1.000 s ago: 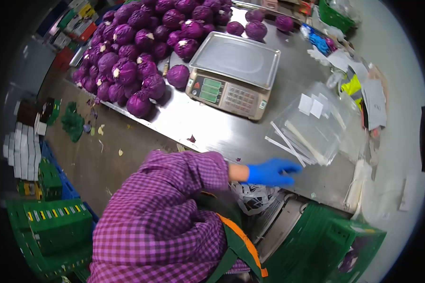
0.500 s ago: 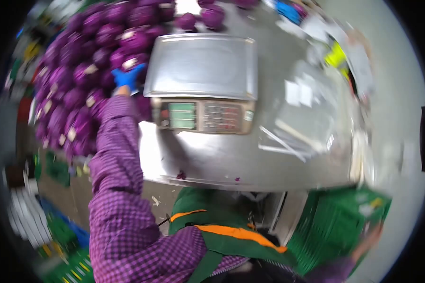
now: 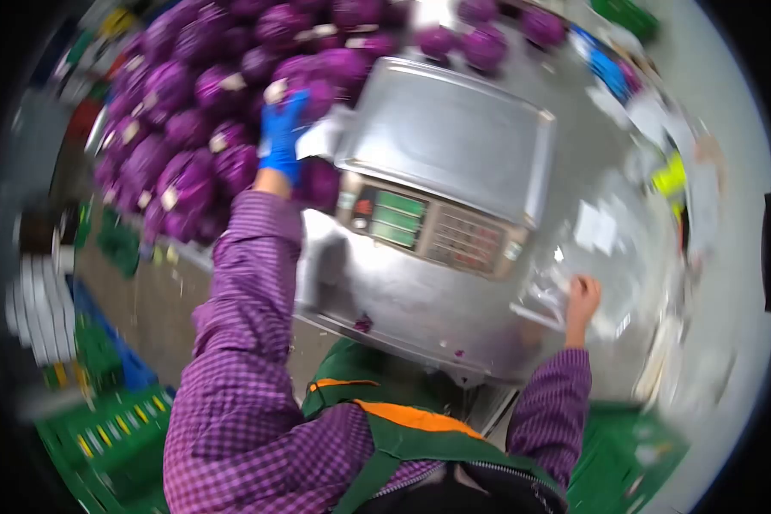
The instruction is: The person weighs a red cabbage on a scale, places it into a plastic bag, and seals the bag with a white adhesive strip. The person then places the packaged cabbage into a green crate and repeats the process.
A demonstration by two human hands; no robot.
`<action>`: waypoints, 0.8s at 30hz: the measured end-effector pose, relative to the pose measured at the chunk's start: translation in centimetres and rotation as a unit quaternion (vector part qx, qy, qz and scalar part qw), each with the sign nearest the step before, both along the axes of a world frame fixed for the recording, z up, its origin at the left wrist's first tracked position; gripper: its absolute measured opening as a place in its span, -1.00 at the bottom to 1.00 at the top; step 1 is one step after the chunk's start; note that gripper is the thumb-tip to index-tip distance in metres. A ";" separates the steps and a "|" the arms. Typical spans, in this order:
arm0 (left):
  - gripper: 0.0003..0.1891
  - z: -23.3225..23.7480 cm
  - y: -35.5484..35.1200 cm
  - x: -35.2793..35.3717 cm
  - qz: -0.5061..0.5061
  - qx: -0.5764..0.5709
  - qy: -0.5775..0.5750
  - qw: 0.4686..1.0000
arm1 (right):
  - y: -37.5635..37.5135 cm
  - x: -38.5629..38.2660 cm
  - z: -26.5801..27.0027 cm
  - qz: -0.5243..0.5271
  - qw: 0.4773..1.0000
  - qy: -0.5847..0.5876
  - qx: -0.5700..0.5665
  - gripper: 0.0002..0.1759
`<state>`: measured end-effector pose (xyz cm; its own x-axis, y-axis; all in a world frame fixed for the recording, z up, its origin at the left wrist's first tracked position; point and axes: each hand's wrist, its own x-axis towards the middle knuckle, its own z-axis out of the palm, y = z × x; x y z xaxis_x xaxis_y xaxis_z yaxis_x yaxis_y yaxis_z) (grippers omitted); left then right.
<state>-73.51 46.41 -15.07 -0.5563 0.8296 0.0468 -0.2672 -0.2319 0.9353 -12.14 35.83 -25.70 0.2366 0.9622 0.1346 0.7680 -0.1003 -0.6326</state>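
Note:
My left hand (image 3: 281,141), in a blue glove, reaches onto a large heap of red cabbages (image 3: 184,180). Its fingers are stretched out and apart from the thumb, against the cabbages beside the scale; motion blurs them somewhat. My bare right hand (image 3: 582,295) is closed in a pinch at the edge of a clear plastic bag (image 3: 544,291), on top of a stack of such bags. Between my hands stands a weighing scale with a bare steel platform (image 3: 454,137) and a lit green display (image 3: 397,218).
Several loose cabbages (image 3: 485,47) lie behind the scale. White paper slips (image 3: 594,227) rest on the bags. Green crates (image 3: 107,437) stand below at the left, another green crate (image 3: 617,454) at the right. Cabbage scraps (image 3: 363,323) lie near the table's front edge.
My right hand has come up from beside the green crate to the plastic bags. My left hand has stayed at the heap, its fingers now pointing forward. The view has turned and shifted.

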 end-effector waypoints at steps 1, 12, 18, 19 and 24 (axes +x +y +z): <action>-0.49 0.6 0.0 0.9 0.001 0.011 0.009 1.000 | 0.3 0.3 -0.1 0.011 0.999 0.030 0.014 -0.89; 0.28 4.1 -5.9 17.1 -0.074 -0.034 0.512 0.855 | -1.8 -0.6 15.4 0.168 0.930 0.177 -0.274 -0.78; -0.16 7.3 -16.0 27.5 -0.309 0.243 0.602 0.695 | -6.1 -5.7 20.8 0.322 0.869 0.199 -0.320 -0.81; -0.16 6.1 -16.3 28.4 -0.309 0.246 0.604 0.693 | -7.6 -6.9 22.0 0.291 0.892 0.215 -0.271 -0.67; -0.82 4.4 -18.7 30.4 -0.348 0.015 0.387 0.853 | -15.1 -11.9 26.6 0.311 0.947 0.086 0.006 -0.38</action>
<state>-43.11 27.76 -10.69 0.2788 0.9387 0.2030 0.3464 -0.2954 0.8904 -24.05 20.72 0.86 -0.3554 0.9212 0.1583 0.5620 0.3459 -0.7513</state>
